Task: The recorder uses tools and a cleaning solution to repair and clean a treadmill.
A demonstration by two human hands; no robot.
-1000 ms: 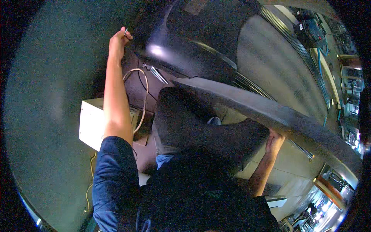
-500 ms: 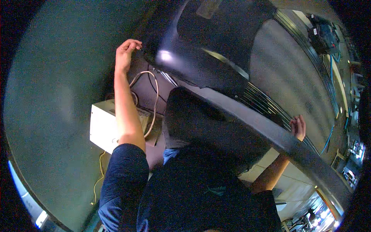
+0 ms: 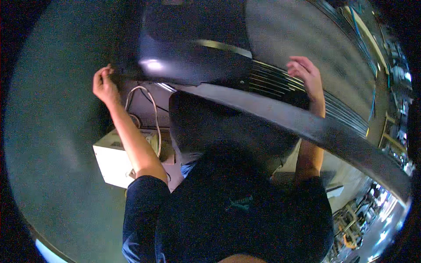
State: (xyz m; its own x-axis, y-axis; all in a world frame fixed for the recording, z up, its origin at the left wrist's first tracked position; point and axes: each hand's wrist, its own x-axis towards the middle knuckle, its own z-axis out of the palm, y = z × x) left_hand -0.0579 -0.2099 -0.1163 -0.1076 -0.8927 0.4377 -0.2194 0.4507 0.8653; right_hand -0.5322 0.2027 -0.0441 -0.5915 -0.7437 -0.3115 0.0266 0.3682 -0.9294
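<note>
My left hand [image 3: 106, 85] is raised at the left end of a glossy black, round-cornered machine housing [image 3: 188, 63], its fingers bent and thumb drawn in toward them; cannot tell whether something small sits between the tips, or whether they touch the housing. A large dark green, smooth surface [image 3: 52, 109] fills the view to the left of this hand. My right hand [image 3: 307, 75] is reached past a long dark grey, straight-edged beam [image 3: 267, 107], its fingers loosely curled and relaxed, with nothing seen in the grasp. It is near a row of long, thin, shiny metal strips [image 3: 269, 83], which lie side by side on a broad grey tabletop [image 3: 285, 30] and run from the housing toward the right; contact unclear. Below my left hand, a beige looped cable [image 3: 153, 103] rises beside a white metal box [image 3: 116, 164], partly covered by my forearm.
</note>
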